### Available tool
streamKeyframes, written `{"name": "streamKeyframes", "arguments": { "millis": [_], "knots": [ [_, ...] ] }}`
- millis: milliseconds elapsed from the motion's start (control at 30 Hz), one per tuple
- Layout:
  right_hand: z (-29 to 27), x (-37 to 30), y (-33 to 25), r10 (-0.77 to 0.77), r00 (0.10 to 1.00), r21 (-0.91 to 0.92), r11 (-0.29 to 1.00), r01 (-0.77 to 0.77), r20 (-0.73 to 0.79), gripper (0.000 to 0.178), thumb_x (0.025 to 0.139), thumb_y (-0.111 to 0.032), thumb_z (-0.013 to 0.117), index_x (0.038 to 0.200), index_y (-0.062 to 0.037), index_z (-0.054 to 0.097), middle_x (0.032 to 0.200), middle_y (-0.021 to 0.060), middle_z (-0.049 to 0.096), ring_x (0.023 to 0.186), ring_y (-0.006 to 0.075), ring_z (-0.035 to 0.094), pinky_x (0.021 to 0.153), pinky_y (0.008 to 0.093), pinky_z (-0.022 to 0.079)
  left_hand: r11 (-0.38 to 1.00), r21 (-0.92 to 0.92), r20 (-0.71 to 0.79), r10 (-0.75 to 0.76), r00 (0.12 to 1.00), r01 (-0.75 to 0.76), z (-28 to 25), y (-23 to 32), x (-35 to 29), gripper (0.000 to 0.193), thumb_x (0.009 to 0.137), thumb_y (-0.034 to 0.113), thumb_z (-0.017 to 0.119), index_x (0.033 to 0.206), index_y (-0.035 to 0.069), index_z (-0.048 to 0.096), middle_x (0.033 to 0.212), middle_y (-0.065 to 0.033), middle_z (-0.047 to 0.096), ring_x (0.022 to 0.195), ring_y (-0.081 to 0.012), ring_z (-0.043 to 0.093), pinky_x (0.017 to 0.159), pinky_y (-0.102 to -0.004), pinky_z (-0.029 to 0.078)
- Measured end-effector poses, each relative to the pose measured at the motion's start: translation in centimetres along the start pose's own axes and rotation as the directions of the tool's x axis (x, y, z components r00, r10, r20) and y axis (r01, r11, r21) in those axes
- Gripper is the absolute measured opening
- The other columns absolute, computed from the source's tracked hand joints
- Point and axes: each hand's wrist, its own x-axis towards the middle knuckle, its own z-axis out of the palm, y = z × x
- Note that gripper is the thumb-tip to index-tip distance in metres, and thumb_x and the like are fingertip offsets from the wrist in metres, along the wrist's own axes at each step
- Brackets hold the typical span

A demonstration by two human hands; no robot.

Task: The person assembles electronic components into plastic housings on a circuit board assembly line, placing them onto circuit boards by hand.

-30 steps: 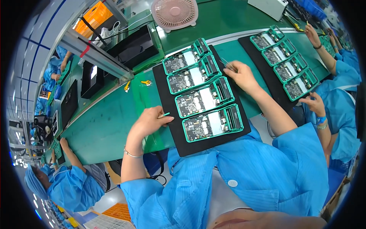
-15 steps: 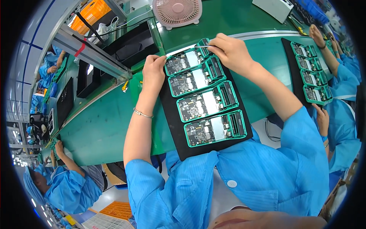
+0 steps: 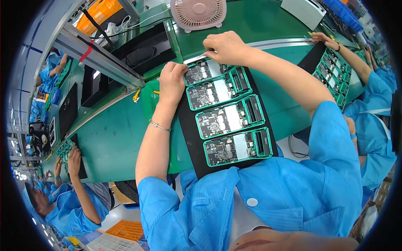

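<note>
Newly shifted leftward: bare right hand point(image 3: 225, 47), curled above farthest green-framed rectangular circuit-board unit point(image 3: 199, 73) on flat black mat point(image 3: 189, 136), grip indiscernible. Bare left hand point(image 3: 172, 83): pinched at unit's left corner, contents hidden. Work apparently centred there.

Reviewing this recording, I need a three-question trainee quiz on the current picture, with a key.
1. Count: how many green units lie on the wearer's black mat?
2. True or false: a bracelet circles the wearer's left arm.
3. Which is nearest the left hand?
A) unit closest to the wearer's body
B) unit farthest from the wearer's body
C) pink fan

Key: 1. Four; 2. True; 3. B
</note>
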Motion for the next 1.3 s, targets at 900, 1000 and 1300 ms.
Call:
{"name": "streamKeyframes", "arguments": {
  "millis": [900,1000,1300],
  "knots": [
    [0.5,2.4,-0.5,0.036,0.959,-0.069,0.997,-0.018,0.282,0.027,0.087,-0.034,0.074,0.082,-0.0084,0.066,0.082,0.0078,0.071,0.077,0.0309,0.070,0.069,0.0459,0.053,0.999,0.053,0.027,0.006,1.000,-0.008,-0.5,0.3,0.7,0.007,0.079,-0.001,0.071,0.083,0.004,0.068,0.082,-0.0093,0.059,0.083,-0.0303,0.063,0.073,-0.0430,0.051],
    [0.5,2.4,-0.4,0.031,0.961,-0.079,0.997,-0.010,0.274,0.026,0.087,-0.033,0.074,0.083,-0.0085,0.066,0.083,0.0078,0.071,0.078,0.0310,0.070,0.069,0.0460,0.054,0.999,0.046,0.025,0.019,1.000,-0.020,-0.4,0.2,0.8,0.007,0.080,-0.001,0.071,0.083,0.004,0.068,0.083,-0.0092,0.060,0.083,-0.0302,0.063,0.074,-0.0426,0.051],
    [0.5,2.6,-0.4,0.020,0.961,-0.086,0.996,0.003,0.275,0.025,0.087,-0.033,0.074,0.083,-0.0094,0.066,0.082,0.0075,0.071,0.078,0.0314,0.070,0.069,0.0457,0.054,1.000,0.014,0.033,0.001,0.999,-0.002,-0.6,0.3,1.1,0.006,0.081,0.000,0.072,0.085,0.004,0.068,0.084,-0.0094,0.060,0.084,-0.0303,0.063,0.073,-0.0426,0.052]
  ]
}}
